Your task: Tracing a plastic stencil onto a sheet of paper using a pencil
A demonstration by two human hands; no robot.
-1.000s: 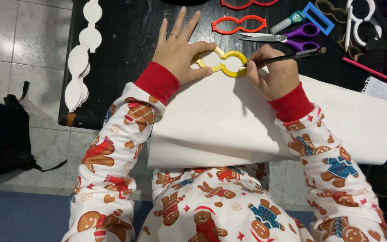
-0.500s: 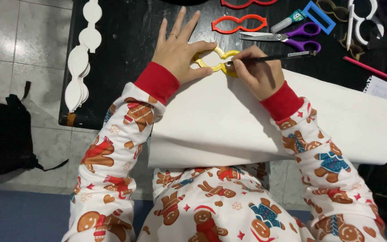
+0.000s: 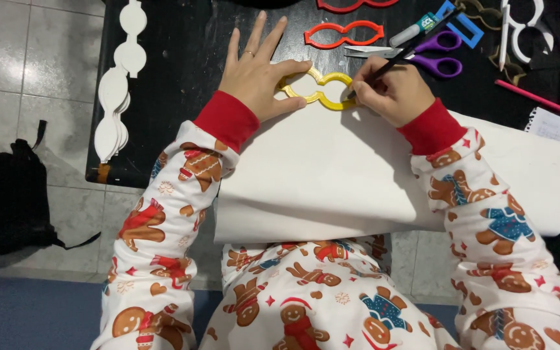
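Purple-handled scissors (image 3: pixel 422 57), red template (image 3: pixel 343 34) & glue stick (image 3: pixel 415 30) lie just beyond the hands; stack of white cutouts (image 3: pixel 116 97) at table's left edge. Left hand (image 3: pixel 258 74), fingers spread flat, presses yellow template (image 3: pixel 317 90) onto white paper (image 3: pixel 358 175). Right hand (image 3: pixel 393 91) pinches pencil (image 3: pixel 400 54), tip at template's right edge.

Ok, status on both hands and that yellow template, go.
Left hand flat, pinning yellow template on white sheet. Right hand gripping pencil, tip at template's right edge. Purple scissors just beyond, not touching.
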